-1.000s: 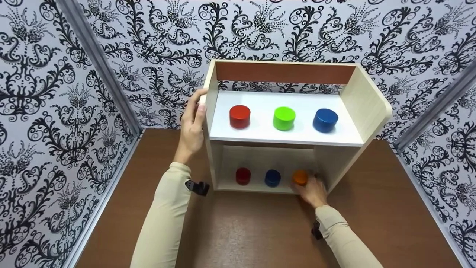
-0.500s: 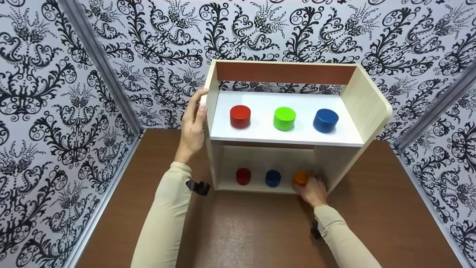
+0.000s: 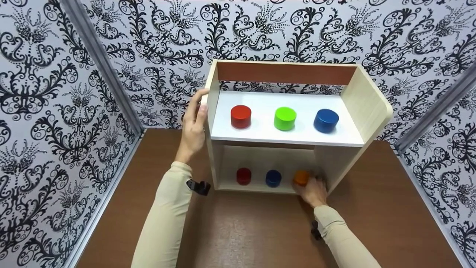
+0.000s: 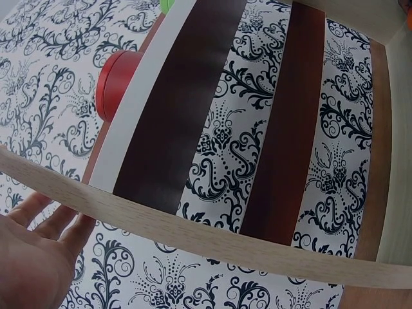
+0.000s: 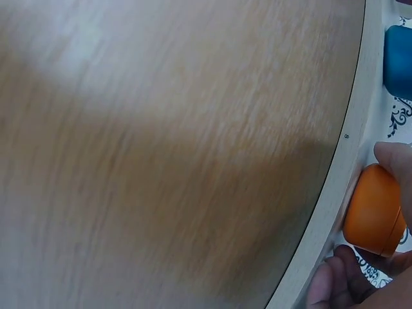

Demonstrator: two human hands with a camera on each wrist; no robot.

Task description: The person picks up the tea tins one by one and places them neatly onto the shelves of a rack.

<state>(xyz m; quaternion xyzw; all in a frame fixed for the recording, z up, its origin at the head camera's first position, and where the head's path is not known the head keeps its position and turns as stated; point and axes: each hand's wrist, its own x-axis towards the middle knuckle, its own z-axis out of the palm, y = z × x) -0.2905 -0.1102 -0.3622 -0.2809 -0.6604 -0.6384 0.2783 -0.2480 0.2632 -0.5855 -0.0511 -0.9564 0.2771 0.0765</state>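
Observation:
In the head view, a two-tier wooden shelf unit (image 3: 260,98) stands on the table. My left hand (image 3: 192,130) holds the front edge of its left side panel (image 3: 212,85), thumb in front; part of the fingers is hidden behind the panel. On the lower tier, at the right end, my right hand (image 3: 314,191) holds an orange round container (image 3: 300,178) between thumb and fingers. The right wrist view shows the orange container (image 5: 373,209) with the thumb on one side and fingers on the other. A blue container (image 3: 273,178) and a dark red one (image 3: 243,176) stand to its left.
Across the upper white tier stand a red container (image 3: 240,117), a green one (image 3: 285,118) and a blue one (image 3: 326,121). The right side panel (image 3: 366,102) rises close to my right hand. Patterned walls (image 3: 148,44) enclose the brown table (image 3: 253,227).
Both hands stay in place at the panel and the orange container. The whole view shifts very slightly; no container visibly moves along the shelf.

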